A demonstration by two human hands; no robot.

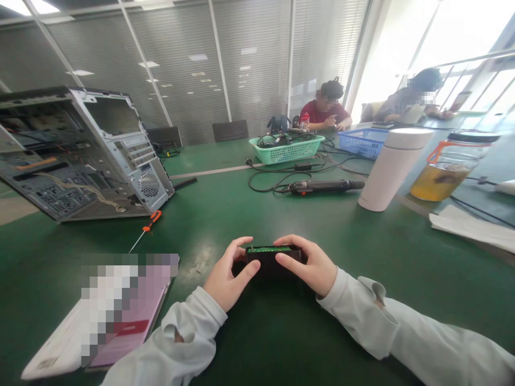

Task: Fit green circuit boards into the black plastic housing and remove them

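At the far left of your green table [225, 209] stands one open computer case [86, 155], with one orange-handled screwdriver [151, 222] lying on its near side. Nearer to you on the left is a flat white and pink item [60, 343], partly blurred, so what it is cannot be told. Two dark chairs [231, 130] stand beyond the table.

Your left hand [233, 273] is curled narrowly round the left end of one black box [267, 265], thumb on its near side, forefinger lifted at the far side. The box is near the middle, in front of you, one green circuit board [269, 249] showing along its top. Your right hand [314, 262] grips the right end, thumb on the near side, fingers bent round the far side, so both hands hold this single box.

Farther off, right of the middle, sit one green basket [295, 151] of cables and, nearer, one corded power tool [322, 186]. Two people [322, 110] sit at the far right. Next come one blue basket [362, 143], one pale flask [392, 169], one jar [446, 166] of yellow drink and some white paper [475, 230].
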